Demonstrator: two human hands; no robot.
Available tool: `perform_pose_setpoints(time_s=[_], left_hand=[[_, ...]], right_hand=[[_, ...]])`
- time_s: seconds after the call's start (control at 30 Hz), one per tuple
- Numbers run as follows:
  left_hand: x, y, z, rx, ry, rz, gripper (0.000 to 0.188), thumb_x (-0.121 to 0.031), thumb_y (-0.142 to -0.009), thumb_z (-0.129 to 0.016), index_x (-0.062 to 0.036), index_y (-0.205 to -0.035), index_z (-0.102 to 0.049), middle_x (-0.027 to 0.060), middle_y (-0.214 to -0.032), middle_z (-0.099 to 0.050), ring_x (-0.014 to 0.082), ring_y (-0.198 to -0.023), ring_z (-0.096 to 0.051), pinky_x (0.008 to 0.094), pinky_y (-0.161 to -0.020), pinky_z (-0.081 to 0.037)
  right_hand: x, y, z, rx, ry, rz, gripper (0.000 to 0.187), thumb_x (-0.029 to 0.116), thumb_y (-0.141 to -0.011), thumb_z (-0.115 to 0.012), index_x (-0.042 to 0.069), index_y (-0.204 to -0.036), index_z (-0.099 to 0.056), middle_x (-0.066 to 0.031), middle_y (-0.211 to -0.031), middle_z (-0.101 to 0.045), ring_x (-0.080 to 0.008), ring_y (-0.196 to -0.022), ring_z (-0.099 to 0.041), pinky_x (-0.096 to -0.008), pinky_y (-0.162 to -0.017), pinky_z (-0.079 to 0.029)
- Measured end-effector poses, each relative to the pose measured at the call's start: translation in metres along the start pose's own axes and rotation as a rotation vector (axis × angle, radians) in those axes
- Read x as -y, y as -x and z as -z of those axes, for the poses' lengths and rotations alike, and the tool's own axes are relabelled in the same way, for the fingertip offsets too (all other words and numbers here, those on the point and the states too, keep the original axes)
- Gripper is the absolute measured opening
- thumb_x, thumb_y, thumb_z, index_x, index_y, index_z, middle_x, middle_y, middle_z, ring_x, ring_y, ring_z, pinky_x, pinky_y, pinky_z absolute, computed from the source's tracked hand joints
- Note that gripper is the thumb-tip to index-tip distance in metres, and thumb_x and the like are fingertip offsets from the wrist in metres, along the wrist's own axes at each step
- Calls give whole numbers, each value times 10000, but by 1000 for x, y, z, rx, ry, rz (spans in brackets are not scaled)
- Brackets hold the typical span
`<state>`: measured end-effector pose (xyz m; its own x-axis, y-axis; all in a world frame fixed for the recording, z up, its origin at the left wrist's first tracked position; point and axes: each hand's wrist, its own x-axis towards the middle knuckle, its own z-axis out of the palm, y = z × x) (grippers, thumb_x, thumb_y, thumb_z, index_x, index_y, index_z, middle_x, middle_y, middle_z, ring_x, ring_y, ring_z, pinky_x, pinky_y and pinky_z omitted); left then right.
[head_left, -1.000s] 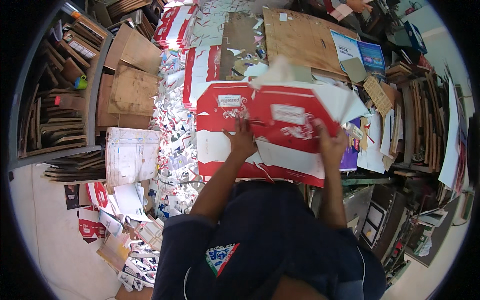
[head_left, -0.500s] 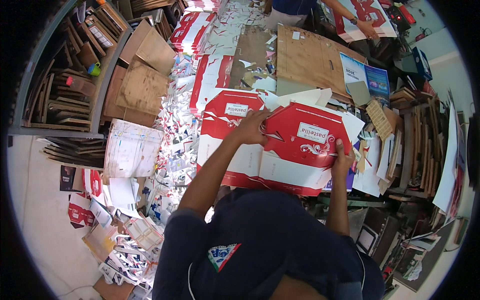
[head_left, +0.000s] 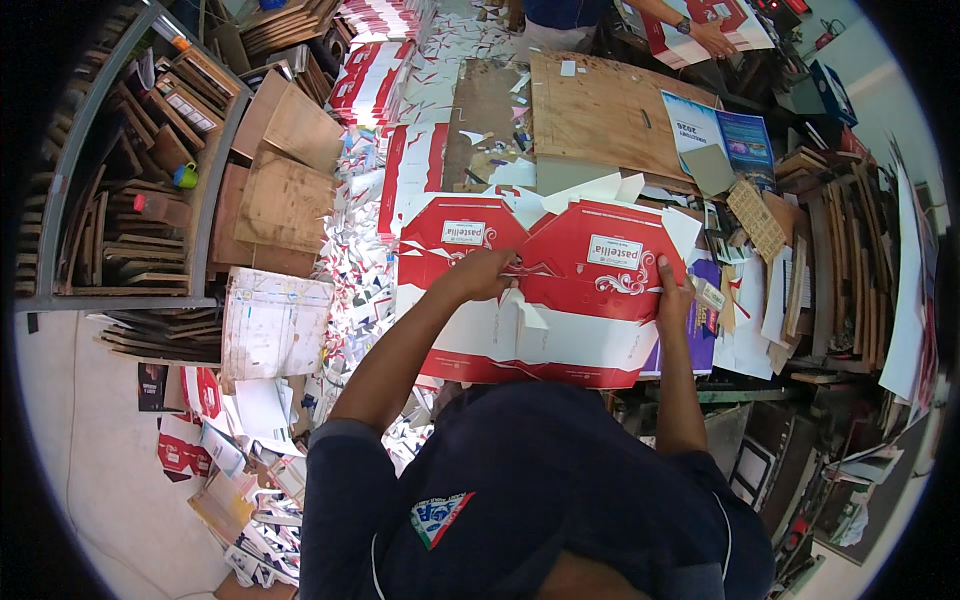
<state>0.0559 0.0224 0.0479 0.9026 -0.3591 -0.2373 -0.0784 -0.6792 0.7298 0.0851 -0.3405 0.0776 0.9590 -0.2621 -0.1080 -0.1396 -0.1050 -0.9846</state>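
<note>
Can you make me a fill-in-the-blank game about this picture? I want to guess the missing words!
1. The right hand holds the edge of a white and ____ card.
2. The badge on the shirt is shaped like a ____.
3. The grey shelf is on the ____ side of the picture.
4. The other person's hand has a ____ on its wrist.

Missing words: red; triangle; left; watch.

Around me is a carton workshop: piled red-and-white card sheets (head_left: 590,343), drifts of paper scraps (head_left: 352,285), a rack (head_left: 110,303) crammed with wooden boards (head_left: 140,252).
</note>
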Motion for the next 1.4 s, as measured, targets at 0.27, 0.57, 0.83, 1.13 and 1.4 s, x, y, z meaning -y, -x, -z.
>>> perform_pose_setpoints(time_s=[0.27,0.57,0.83,1.13,1.4], left_hand=[[-42,24,-9,-386,-503,-462,258,-37,-811,-585,-57,-1069,-582,152,-756,-683,336,-703,-690,482,-708,-503],[-133,46,-23,27,-359,-413,190,-149,-815,-646,-72,-985,-613,157,-793,-683,342,-791,-695,474,-719,-506],[-51,38,98,-542,392,160,143,-107,-931,-610,-43,-1048,-662,137,-1007,-697,311,-774,-694,401,-707,-538],[25,54,26,-648,241,230,1127,-439,-724,-868,82,-1506,-246,314,-1500,-356,425,-1406,-353,486,-1163,-298],[-58,-41,-4,-118,969,166,1003,-352,-752,-873,74,-1468,-315,237,-1337,-550,298,-1139,-627,373,-821,-623]], right_hand=[[-9,-8,-6,-16,70,14,521,378,-900,-751,-41,-1194,-653,-119,-1097,-709,-169,-963,-657,-308,-873,-518],[-53,-41,-12,-17,41,70,419,314,-895,-762,-26,-1131,-692,-103,-1023,-728,-169,-923,-663,-307,-855,-513],[-15,-15,-12,-72,29,100,436,326,-885,-778,-35,-1117,-703,-105,-1027,-731,-155,-916,-661,-291,-837,-520],[-10,-5,-11,-49,-34,17,396,281,-894,-763,-38,-1116,-691,-112,-1007,-727,-155,-870,-670,-295,-805,-534],[7,10,3,-23,-36,-26,476,381,-939,-682,-42,-1158,-667,-102,-1022,-711,-149,-883,-647,-287,-805,-509]])
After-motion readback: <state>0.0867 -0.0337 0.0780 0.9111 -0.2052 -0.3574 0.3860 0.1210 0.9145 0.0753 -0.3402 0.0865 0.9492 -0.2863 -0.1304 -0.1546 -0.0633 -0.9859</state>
